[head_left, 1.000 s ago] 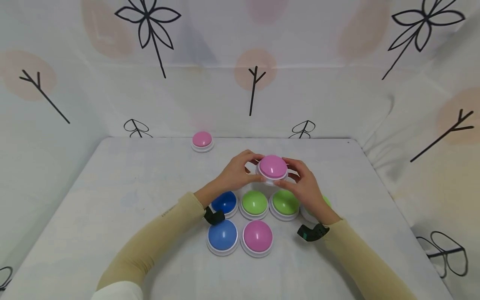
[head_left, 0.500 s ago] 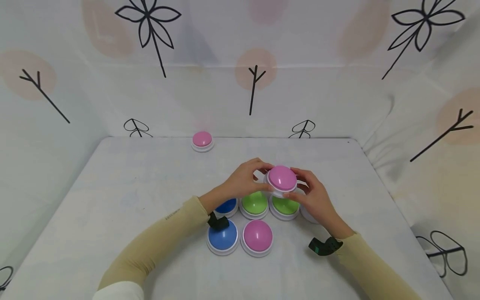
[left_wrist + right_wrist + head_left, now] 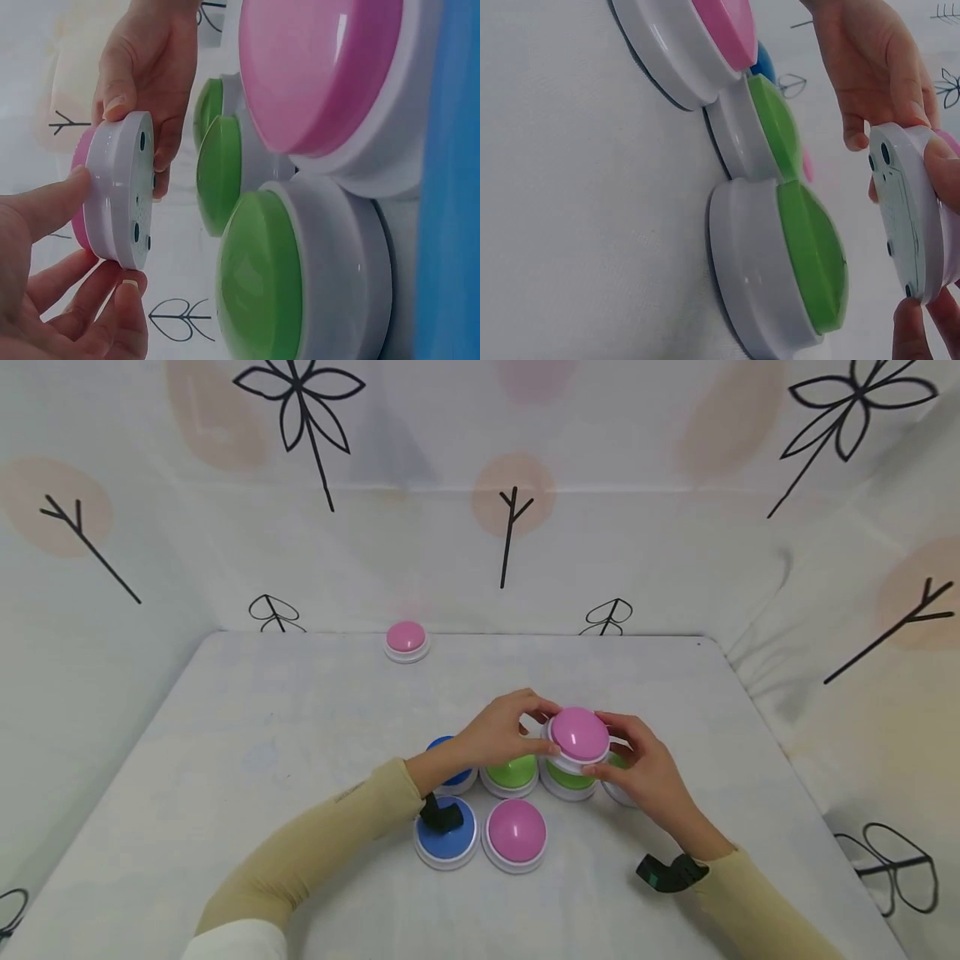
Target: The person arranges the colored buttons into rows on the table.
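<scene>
Between both hands a pink dome push button point(image 3: 580, 734) with a white base is held above the table. My left hand point(image 3: 507, 727) grips its left rim with thumb and fingers; my right hand point(image 3: 651, 772) grips the right rim. In the left wrist view the held button point(image 3: 112, 191) shows its flat underside with small dark feet. Below it stand green buttons, one at the middle point(image 3: 512, 772) and another point(image 3: 570, 778) partly hidden by the held one. A further green button point(image 3: 619, 762) is mostly behind my right hand.
Nearer me on the white table point(image 3: 337, 893) are a blue button point(image 3: 442, 843) and a pink button point(image 3: 517, 832). Another blue button point(image 3: 450, 781) is partly covered by my left wrist. One pink button point(image 3: 406, 638) stands at the back edge, before the patterned cloth wall point(image 3: 420, 552).
Both hands have carried the pink button to the right and nearer me, from behind the green row to over its right part. The buttons on the table have stayed in place.
</scene>
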